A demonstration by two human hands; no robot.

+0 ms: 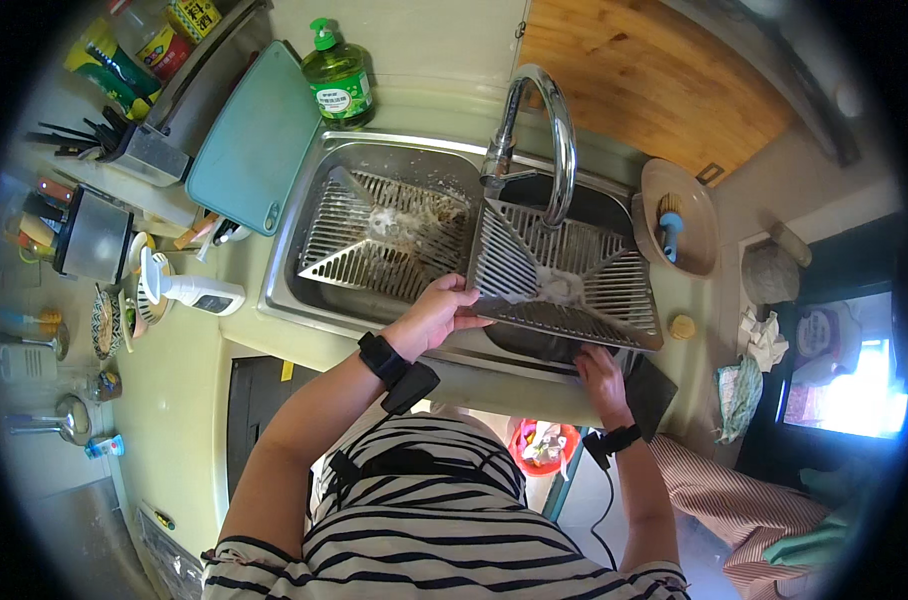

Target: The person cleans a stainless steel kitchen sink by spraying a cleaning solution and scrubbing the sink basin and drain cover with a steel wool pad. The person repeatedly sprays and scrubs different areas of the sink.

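My left hand grips the left near corner of a slotted metal range-hood filter, thumb on top. This filter is tilted over the right sink basin, beneath the chrome faucet, with whitish foam at its centre. My right hand is at the filter's near edge, fingers curled and fingertips partly hidden under it. Whether it holds anything there I cannot tell. A second slotted filter lies in the left basin of the steel sink, with foam and brown grime on it.
Behind the sink stand a green dish-soap bottle and a teal cutting board. On the right, a beige basin holds a blue-handled brush. A white spray bottle lies left of the sink. Below is a red basket.
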